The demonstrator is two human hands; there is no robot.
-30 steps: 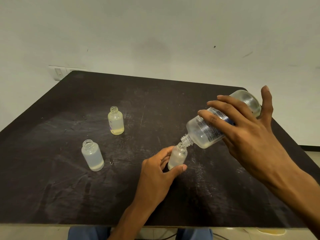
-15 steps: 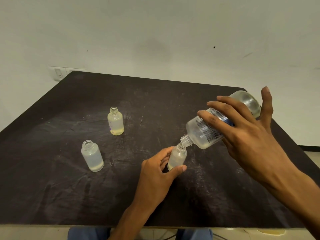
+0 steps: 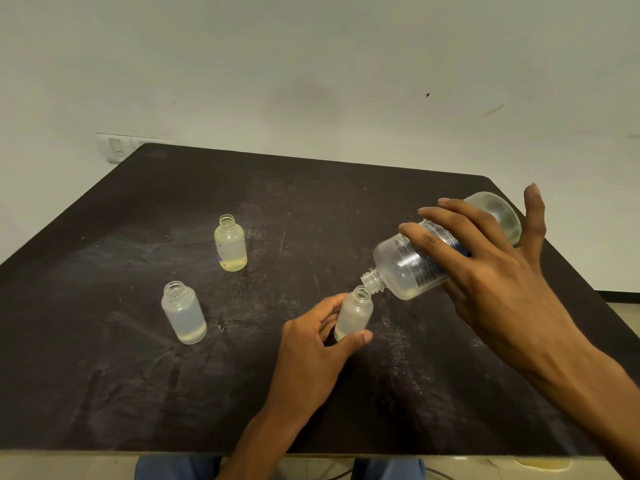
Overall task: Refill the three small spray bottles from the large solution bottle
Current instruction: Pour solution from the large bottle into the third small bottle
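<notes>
Clear plastic, the large solution bottle point(image 3: 440, 251) lies tilted in the right hand point(image 3: 491, 271), whose grip wraps its body; its long axis runs from two o'clock down to eight, neck touching the mouth of the small bottle point(image 3: 353, 315) that the left hand point(image 3: 311, 355) clasps upright on the dark worktop point(image 3: 104, 393); little liquid shows inside; two open bottles, one far point(image 3: 230, 244), one near point(image 3: 183, 313), stand at ten o'clock, each nearly empty.

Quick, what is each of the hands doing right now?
Left hand: closed around a small bottle.
Right hand: holding the tilted large bottle.
</notes>
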